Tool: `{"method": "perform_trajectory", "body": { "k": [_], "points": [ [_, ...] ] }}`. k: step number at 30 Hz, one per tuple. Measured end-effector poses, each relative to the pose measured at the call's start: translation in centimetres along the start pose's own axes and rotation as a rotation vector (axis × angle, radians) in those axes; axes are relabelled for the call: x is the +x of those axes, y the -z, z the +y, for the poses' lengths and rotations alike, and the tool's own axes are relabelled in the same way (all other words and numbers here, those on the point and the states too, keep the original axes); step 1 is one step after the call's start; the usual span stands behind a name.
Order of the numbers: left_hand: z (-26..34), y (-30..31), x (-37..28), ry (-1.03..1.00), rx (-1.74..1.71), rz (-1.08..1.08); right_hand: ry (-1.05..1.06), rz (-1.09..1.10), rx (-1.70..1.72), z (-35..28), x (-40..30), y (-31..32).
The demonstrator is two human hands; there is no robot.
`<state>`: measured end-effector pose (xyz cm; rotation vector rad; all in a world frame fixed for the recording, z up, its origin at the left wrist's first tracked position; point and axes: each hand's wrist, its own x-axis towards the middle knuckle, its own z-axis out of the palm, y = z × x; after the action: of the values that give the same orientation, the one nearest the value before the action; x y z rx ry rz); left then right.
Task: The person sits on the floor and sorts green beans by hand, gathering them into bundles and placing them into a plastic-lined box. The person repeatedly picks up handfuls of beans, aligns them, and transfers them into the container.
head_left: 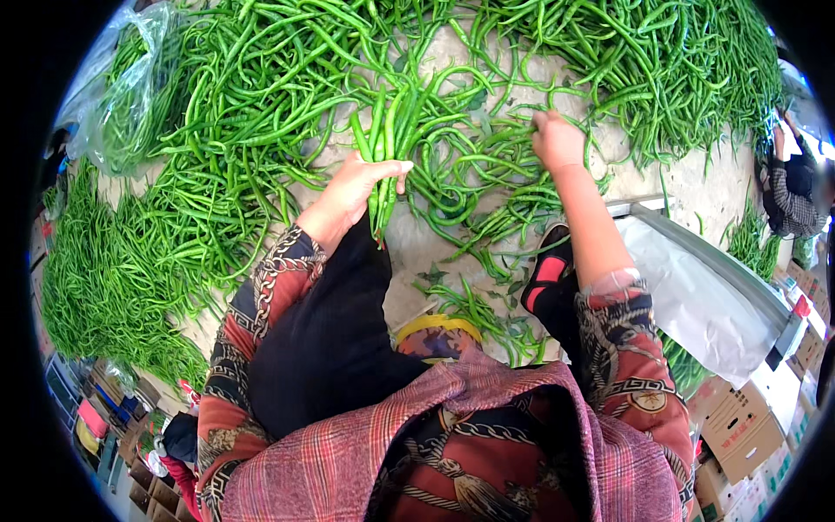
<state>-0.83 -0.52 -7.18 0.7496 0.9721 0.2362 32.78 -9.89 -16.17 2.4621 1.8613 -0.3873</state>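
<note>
My left hand point(362, 186) is closed around a bunch of long green chili peppers point(389, 130), held upright over the floor between my knees. To the right, my right hand point(558, 140) reaches down to loose peppers point(502, 160) scattered on the floor; its fingers are curled, and whether they hold a pepper cannot be made out. Large heaps of the same peppers lie at the left point(248, 111) and at the upper right point(672, 65). A few more peppers point(479, 313) lie with leaves close to my seat.
A metal frame point(717, 251) with a white plastic sheet point(691, 293) stands at my right, above a cardboard box point(740, 427). A clear plastic bag of peppers point(130, 98) is at the upper left. One person point(792, 189) is at the far right, another point(179, 440) at the lower left.
</note>
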Motion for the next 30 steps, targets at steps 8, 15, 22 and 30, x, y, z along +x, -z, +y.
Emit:
{"method": "perform_trajectory", "body": {
  "k": [8,15,22,30],
  "points": [
    [0.8,-2.1,-0.2,-0.09,-0.063,0.019,-0.192,0.054,0.548,-2.4,-2.8,7.8],
    [-0.9,-2.9,-0.7,-0.028,-0.124,0.003,-0.433,-0.246,1.455,-8.5,-5.6,6.7],
    [1.4,-2.1,-0.5,-0.207,0.278,-0.033,0.093,-0.125,0.747,-10.8,-6.0,8.0],
    [3.5,-1.9,-0.4,-0.13,-0.019,-0.045,-0.2,-0.014,0.393,-3.4,-1.9,-0.4]
  ]
}}
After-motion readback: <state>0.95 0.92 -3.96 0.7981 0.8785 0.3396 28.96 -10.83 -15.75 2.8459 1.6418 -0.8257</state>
